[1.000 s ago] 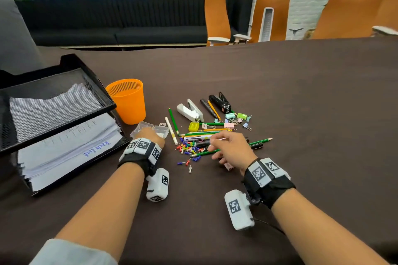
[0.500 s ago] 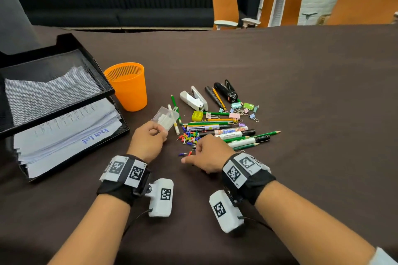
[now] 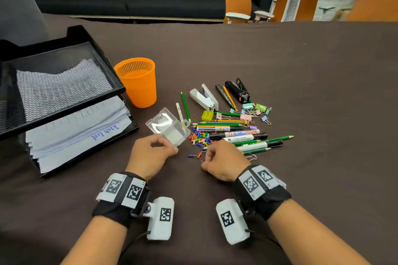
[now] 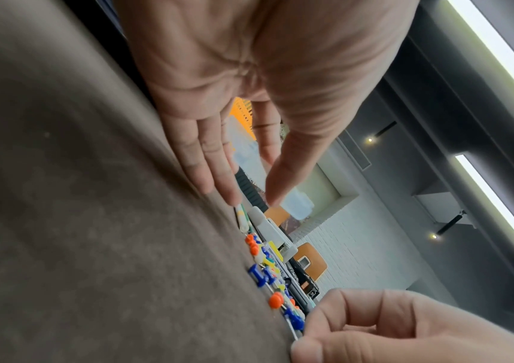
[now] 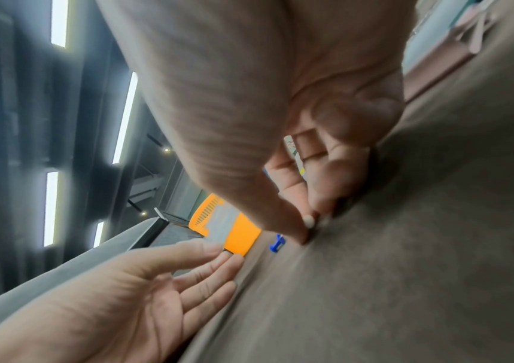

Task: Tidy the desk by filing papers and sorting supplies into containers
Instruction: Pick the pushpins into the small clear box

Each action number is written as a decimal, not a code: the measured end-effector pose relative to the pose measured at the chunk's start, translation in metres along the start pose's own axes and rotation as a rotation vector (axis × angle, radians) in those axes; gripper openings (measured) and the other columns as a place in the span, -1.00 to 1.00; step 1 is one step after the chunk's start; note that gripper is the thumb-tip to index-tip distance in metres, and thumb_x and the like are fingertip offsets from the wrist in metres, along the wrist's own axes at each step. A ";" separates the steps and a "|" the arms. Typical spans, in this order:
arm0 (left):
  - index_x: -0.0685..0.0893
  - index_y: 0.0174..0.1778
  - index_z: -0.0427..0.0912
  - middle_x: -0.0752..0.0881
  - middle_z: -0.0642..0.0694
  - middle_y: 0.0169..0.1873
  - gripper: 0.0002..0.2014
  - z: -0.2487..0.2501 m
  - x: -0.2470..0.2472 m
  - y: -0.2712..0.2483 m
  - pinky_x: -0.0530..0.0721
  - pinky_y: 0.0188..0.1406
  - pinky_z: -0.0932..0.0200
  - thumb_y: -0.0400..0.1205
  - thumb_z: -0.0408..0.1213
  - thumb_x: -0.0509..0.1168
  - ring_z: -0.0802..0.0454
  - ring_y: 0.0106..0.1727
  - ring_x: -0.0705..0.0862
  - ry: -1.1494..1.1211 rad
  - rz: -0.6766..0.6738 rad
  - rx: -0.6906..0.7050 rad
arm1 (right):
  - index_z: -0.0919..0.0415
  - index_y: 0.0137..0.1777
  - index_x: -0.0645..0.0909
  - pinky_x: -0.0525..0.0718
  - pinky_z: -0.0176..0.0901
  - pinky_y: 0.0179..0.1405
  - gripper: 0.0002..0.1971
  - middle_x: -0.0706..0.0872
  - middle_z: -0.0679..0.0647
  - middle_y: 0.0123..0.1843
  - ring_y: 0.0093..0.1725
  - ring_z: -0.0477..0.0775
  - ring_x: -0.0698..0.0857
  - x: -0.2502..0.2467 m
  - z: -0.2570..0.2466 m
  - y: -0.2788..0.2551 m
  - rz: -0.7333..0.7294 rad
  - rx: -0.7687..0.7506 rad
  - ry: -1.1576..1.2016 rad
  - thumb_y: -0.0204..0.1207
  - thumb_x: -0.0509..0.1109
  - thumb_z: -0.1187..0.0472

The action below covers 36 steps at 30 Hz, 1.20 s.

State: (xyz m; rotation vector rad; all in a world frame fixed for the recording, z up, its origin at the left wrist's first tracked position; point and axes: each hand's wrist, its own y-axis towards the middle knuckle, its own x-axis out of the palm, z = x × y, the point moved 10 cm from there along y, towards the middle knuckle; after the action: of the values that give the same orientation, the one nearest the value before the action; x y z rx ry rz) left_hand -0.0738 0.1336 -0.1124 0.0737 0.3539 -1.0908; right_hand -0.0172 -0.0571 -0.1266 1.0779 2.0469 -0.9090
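Observation:
A small clear plastic box (image 3: pixel 170 128) with its lid swung open is held by my left hand (image 3: pixel 170 148) between thumb and fingers, just left of a heap of coloured push pins (image 3: pixel 200 137). In the left wrist view the box (image 4: pixel 296 205) sticks out past my left hand (image 4: pixel 252 196). My right hand (image 3: pixel 204 163) is curled at the near edge of the heap, thumb and forefinger pinching a push pin against the cloth. The right wrist view shows this pinch of my right hand (image 5: pixel 309 230), with a loose blue pin (image 5: pixel 277 244) beside it.
Pens, pencils and markers (image 3: pixel 241 135) lie right of the pins. Behind them are a white stapler (image 3: pixel 204 98), a black stapler (image 3: pixel 237 90) and binder clips (image 3: pixel 255 112). An orange cup (image 3: pixel 137 82) and a black mesh paper tray (image 3: pixel 64 84) with filed sheets stand at the left.
My left hand has lifted the clear box off the table and brought it, lid open, beside the pins. My right hand has drawn back from the pens to the nearest pins.

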 end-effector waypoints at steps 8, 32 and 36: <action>0.79 -0.40 -0.14 0.79 0.05 -0.21 -0.81 -0.012 0.005 0.007 0.63 -0.06 0.35 0.38 -0.51 0.58 0.04 -0.12 0.74 0.015 -0.063 -0.001 | 0.13 -0.33 0.66 0.70 -0.19 -0.30 -0.90 0.72 0.00 -0.35 -0.28 0.03 0.73 0.000 0.003 -0.004 -0.004 -0.050 0.105 0.39 0.47 0.26; 0.78 -0.18 -0.18 0.74 -0.05 0.19 -0.74 0.050 0.048 0.066 0.76 -0.16 0.30 0.35 -0.59 0.57 0.13 -0.18 0.82 -0.151 -0.232 0.186 | 0.05 -0.17 0.78 0.58 -0.30 -0.25 -0.92 0.66 -0.09 -0.20 -0.37 -0.06 0.52 -0.095 -0.018 0.036 0.494 -0.386 0.477 0.41 0.60 0.24; 0.79 0.00 -0.03 0.78 0.04 0.11 -0.58 0.021 0.042 0.084 0.81 -0.05 0.10 0.34 -0.58 0.56 0.07 0.07 0.79 -0.315 -0.154 0.076 | 0.07 -0.29 0.78 0.44 -0.38 -0.43 -0.90 0.57 -0.11 -0.50 -0.50 -0.18 0.44 -0.071 -0.011 0.036 0.157 -0.317 0.284 0.43 0.59 0.24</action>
State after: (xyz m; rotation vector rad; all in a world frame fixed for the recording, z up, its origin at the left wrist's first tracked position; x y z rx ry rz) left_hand 0.0226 0.1317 -0.1151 -0.0589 0.0349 -1.2465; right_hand 0.0443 -0.0631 -0.0745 1.2210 2.2012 -0.3502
